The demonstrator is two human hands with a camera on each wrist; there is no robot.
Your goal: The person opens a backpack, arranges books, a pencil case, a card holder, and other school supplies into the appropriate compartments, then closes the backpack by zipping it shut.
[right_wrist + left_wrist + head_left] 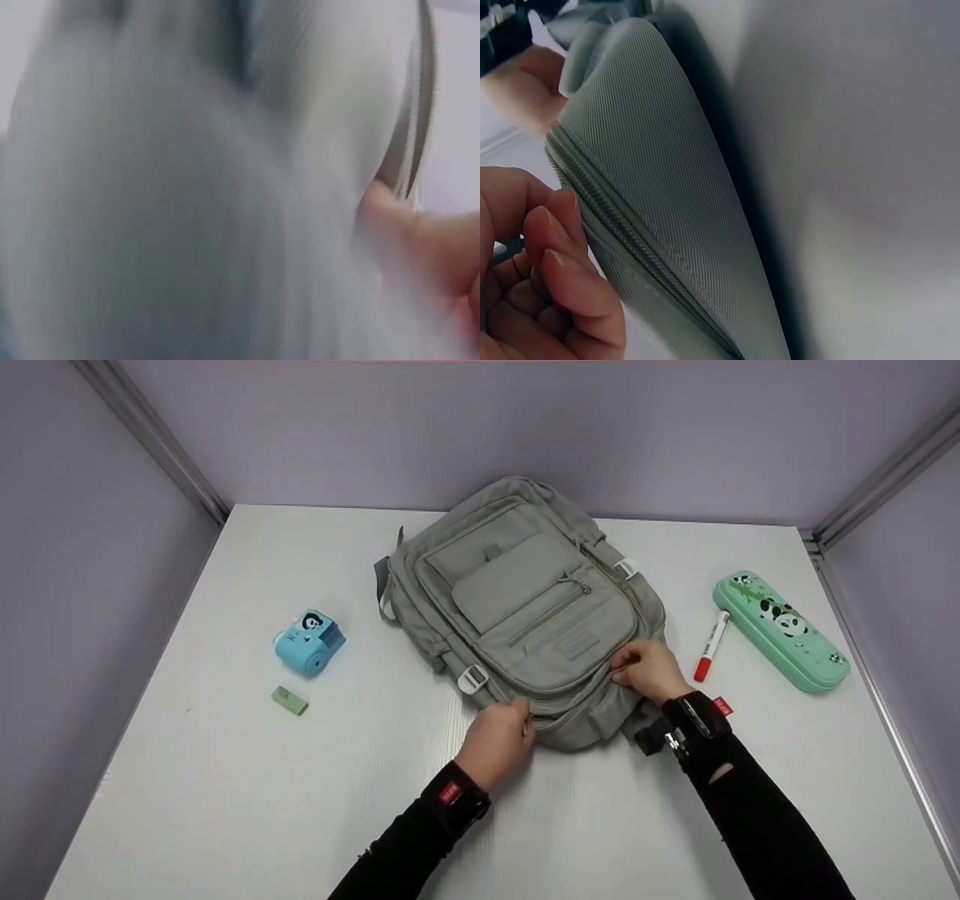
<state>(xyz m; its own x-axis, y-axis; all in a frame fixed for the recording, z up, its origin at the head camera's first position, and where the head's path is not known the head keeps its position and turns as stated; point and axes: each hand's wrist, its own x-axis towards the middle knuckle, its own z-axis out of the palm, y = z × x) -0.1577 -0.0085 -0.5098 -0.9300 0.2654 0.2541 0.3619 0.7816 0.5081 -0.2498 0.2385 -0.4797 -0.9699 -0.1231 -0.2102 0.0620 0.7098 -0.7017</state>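
Note:
A grey-green backpack (517, 585) lies front side up and at a slant on the white table. My left hand (496, 744) is at its near edge, fingers curled; in the left wrist view a small dark zipper pull (508, 250) shows between them. Beside those fingers runs the zipper (622, 225). My right hand (651, 669) pinches the fabric by the zipper at the backpack's near right side. In the right wrist view, blurred fabric (150, 210) hides most of that hand, leaving the thumb (405, 225) against the zipper edge.
Left of the backpack are a blue pencil sharpener (309, 642) and a small green eraser (289, 700). To its right lie a white marker with a red cap (712, 646) and a green panda pencil case (781, 631). Pale walls (420, 435) border the table (285, 802) on three sides.

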